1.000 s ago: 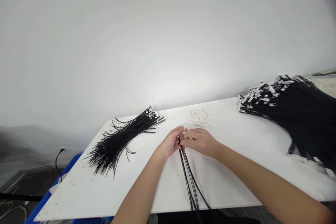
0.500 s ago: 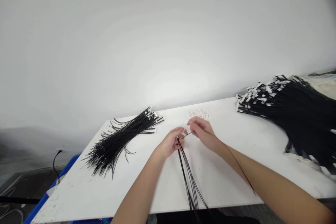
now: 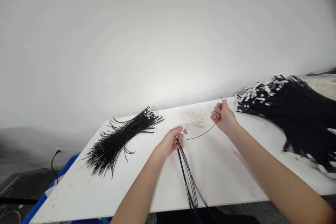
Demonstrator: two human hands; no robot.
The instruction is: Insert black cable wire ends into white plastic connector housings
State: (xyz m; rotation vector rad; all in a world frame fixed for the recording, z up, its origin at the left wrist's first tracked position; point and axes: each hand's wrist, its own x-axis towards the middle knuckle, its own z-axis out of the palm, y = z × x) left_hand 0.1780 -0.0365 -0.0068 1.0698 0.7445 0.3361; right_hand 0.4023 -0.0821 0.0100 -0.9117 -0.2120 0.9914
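My left hand point(image 3: 168, 142) is closed on a small white connector point(image 3: 183, 128), partly hidden by the fingers. From it, several thin black wires point(image 3: 189, 175) hang down over the table's front edge. One single black wire point(image 3: 200, 135) leaves the left hand and curves up to the right. My right hand point(image 3: 226, 118) pinches that wire, whose tip sticks up above the fingers. Between and behind the two hands lies a small heap of off-white connectors point(image 3: 199, 118) on the white table point(image 3: 223, 178).
To the left lies a bundle of black wires point(image 3: 112, 147) with white connectors at its far end. A larger pile of black wires point(image 3: 294, 112), also with white connectors, covers the right side. A wall point(image 3: 168, 42) rises behind the table. Something blue point(image 3: 39, 206) shows beside the left edge.
My right hand has moved right and up, away from the left hand, drawing the single wire out between them. The white heap is now uncovered. My left hand has stayed nearly still.
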